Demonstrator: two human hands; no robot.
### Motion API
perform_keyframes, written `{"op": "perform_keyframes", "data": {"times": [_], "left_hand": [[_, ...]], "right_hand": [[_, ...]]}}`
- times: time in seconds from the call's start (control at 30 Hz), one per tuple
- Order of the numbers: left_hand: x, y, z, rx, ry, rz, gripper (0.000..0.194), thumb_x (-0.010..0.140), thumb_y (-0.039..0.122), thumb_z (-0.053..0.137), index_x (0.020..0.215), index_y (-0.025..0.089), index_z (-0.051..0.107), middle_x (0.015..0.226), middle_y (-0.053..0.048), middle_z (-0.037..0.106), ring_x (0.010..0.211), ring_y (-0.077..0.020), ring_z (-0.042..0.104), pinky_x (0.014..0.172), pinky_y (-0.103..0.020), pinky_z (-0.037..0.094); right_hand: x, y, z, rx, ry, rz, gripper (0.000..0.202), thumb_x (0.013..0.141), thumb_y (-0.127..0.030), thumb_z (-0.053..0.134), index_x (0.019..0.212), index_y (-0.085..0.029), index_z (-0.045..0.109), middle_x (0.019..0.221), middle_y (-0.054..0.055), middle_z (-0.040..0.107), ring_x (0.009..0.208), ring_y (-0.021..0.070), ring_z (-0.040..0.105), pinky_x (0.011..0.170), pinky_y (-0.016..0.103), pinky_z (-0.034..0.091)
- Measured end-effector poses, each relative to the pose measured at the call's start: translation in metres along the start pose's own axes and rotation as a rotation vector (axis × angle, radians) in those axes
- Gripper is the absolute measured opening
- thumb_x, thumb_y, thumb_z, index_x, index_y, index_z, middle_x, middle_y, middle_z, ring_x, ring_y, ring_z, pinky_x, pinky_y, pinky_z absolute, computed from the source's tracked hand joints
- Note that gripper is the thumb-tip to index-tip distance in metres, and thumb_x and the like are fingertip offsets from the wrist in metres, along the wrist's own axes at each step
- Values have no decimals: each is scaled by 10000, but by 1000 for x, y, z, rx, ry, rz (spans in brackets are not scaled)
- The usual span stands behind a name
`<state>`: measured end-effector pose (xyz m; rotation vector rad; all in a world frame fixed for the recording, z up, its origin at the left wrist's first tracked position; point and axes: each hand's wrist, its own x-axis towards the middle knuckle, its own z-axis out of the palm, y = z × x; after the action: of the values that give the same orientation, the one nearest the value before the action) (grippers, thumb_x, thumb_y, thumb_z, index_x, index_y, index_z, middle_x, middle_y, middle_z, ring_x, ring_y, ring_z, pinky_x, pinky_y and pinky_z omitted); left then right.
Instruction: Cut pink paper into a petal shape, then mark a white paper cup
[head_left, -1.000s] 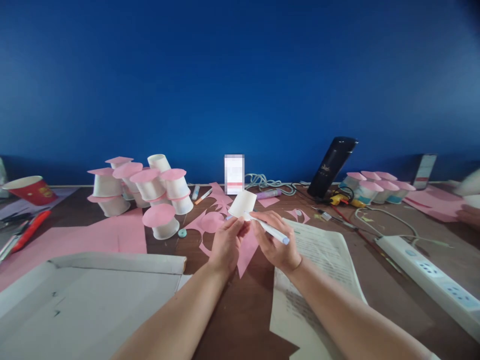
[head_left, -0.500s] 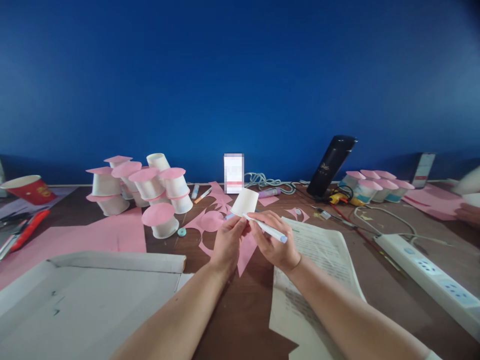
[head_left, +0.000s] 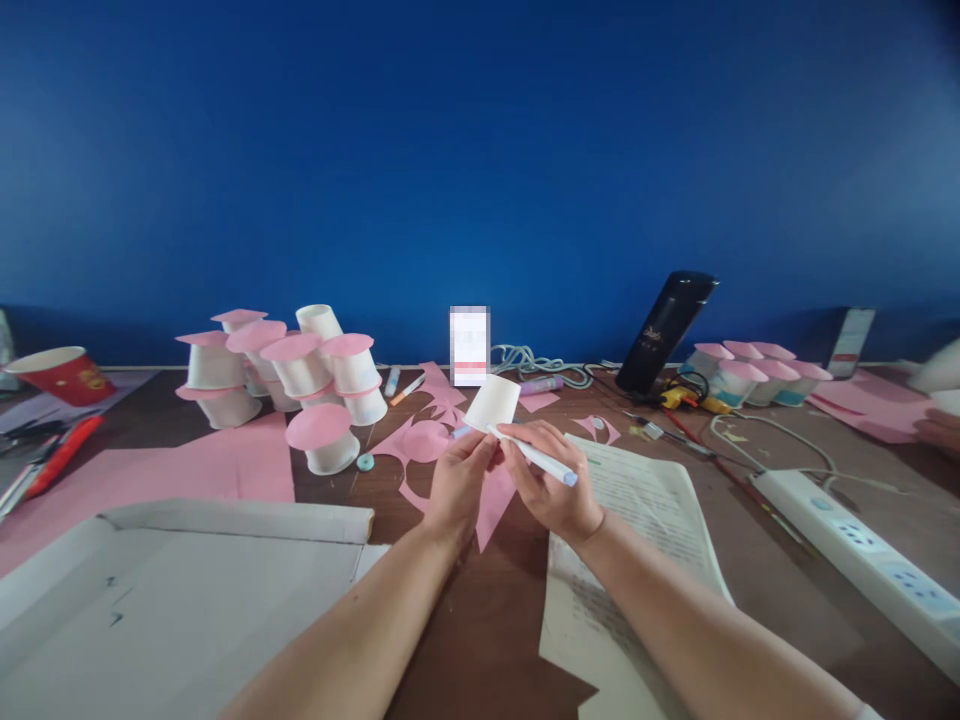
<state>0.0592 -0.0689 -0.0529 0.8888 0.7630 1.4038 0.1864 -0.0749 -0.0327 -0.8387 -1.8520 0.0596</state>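
Note:
My left hand (head_left: 459, 482) is closed on the lower part of a plain white paper cup (head_left: 493, 403), which is tilted in front of me. In my right hand (head_left: 553, 480) is a white marker (head_left: 541, 459) with a pale blue end, its tip at the cup's lower edge. Beneath and behind my hands lie pink paper scraps (head_left: 424, 441). To the left stand several white cups topped with pink paper pieces, one of them (head_left: 334, 452) apart at the front. The fingertips of both hands nearly meet by the cup.
A white box lid (head_left: 225, 620) lies front left, a red cup (head_left: 66, 376) far left. A printed sheet (head_left: 637, 520) is under my right forearm. On the right are a black flask (head_left: 666, 332), a power strip (head_left: 862, 550), more lidded cups and another person's hand (head_left: 941, 430).
The whole view has shifted very slightly. Both hands still hold the cup and the marker in nearly the same pose.

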Motion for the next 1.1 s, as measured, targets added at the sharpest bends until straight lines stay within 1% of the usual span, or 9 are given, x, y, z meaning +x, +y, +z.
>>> {"op": "perform_keyframes", "data": {"times": [0.17, 0.33, 0.6, 0.8, 0.97, 1.1], "left_hand": [[0, -1, 1, -66, 2, -4, 161, 727, 335, 719, 688, 179, 706, 682, 0, 599, 671, -114, 505, 679, -232, 386], [1, -2, 0, -56, 2, 8, 177, 742, 336, 710, 673, 173, 702, 662, 1, 596, 658, -109, 502, 663, -229, 384], [2, -7, -1, -114, 18, -13, 158, 735, 322, 722, 706, 167, 710, 704, -15, 636, 694, -111, 551, 725, -231, 419], [2, -6, -1, -132, 13, -14, 151, 743, 310, 717, 708, 164, 712, 725, -19, 646, 711, -108, 562, 745, -231, 430], [2, -6, 0, -136, 1, -23, 170, 739, 331, 720, 745, 161, 723, 724, -21, 647, 720, -119, 572, 774, -258, 440], [1, -4, 1, -144, 25, -26, 166, 716, 323, 738, 733, 159, 723, 697, -14, 644, 695, -111, 572, 759, -252, 441]], "right_hand": [[0, 1, -1, -15, 17, 15, 194, 878, -203, 543, 1050, -218, 631, 928, 58, 703, 823, 180, 661, 753, 329, 543], [1, 1, -1, -22, 17, 17, 196, 877, -190, 544, 1053, -217, 628, 921, 58, 700, 826, 182, 655, 757, 333, 536], [1, 1, -1, -42, 37, 27, 190, 871, -192, 547, 1040, -214, 632, 901, 58, 694, 821, 192, 649, 762, 346, 528], [1, 1, 0, -54, 47, 22, 185, 871, -182, 547, 1034, -204, 631, 897, 58, 694, 820, 190, 643, 760, 344, 524], [1, 1, 0, -61, 53, 32, 177, 874, -186, 549, 1029, -200, 633, 895, 59, 695, 821, 189, 644, 755, 343, 523], [1, 2, 0, -62, 58, 27, 182, 867, -168, 560, 1031, -200, 632, 897, 57, 695, 821, 187, 640, 757, 343, 519]]}}
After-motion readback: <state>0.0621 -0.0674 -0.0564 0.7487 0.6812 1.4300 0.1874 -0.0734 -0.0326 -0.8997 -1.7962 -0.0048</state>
